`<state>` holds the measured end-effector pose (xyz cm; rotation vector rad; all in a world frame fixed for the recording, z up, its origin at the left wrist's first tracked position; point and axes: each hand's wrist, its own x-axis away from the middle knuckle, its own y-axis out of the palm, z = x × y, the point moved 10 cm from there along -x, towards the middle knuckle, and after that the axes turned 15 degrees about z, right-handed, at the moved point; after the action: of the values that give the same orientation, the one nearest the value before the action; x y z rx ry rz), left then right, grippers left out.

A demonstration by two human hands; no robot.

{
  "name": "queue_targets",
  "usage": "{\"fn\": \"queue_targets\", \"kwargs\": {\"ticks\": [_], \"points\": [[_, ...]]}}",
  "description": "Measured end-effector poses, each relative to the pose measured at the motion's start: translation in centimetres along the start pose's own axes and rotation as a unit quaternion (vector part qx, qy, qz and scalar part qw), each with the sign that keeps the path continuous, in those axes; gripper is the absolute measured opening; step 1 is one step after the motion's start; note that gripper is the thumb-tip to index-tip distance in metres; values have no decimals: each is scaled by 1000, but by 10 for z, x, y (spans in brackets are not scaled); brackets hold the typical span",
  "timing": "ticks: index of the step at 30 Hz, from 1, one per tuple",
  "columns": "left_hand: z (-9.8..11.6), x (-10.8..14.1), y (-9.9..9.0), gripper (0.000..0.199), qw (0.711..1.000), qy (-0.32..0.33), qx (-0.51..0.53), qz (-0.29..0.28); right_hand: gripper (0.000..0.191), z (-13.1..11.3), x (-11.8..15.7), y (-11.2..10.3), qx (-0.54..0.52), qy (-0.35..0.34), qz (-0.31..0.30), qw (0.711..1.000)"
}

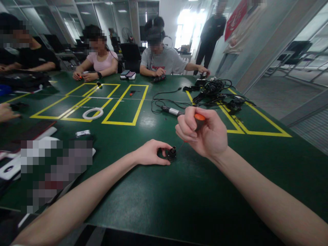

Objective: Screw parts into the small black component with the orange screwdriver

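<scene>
My left hand (151,152) rests on the green table, thumb and fingers closed around a small black round part (171,155) with a short metal stub on top. Raised above and to the right, my right hand (203,131) is wrapped round the handle of a screwdriver (199,118), dark with an orange end. Its thin shaft slants down and left below my fist toward the black part. Whether the tip touches the part, I cannot tell. My fingers hide much of the handle.
A black-and-silver cylindrical tool (170,110) lies behind my right hand, near tangled black cables (214,91). A white ring (92,113) lies inside yellow tape. Left are a white device (46,143) and a small packet (83,133). Several people sit or stand around the table (133,201).
</scene>
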<state>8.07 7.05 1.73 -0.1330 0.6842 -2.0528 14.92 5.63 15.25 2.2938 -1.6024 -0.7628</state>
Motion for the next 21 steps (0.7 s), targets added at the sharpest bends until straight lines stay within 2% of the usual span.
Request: {"fn": "queue_targets", "kwargs": {"ticks": [5, 13, 21], "points": [[1, 0, 1, 44, 1000, -1, 12, -3, 44, 3, 1, -2, 5, 19, 2, 1000], [-1, 1, 2, 41, 1000, -8, 14, -3, 29, 0, 5, 0, -21, 16, -36, 999], [1, 1, 1, 40, 1000, 6, 12, 1, 39, 3, 2, -3, -7, 4, -4, 1000]]}}
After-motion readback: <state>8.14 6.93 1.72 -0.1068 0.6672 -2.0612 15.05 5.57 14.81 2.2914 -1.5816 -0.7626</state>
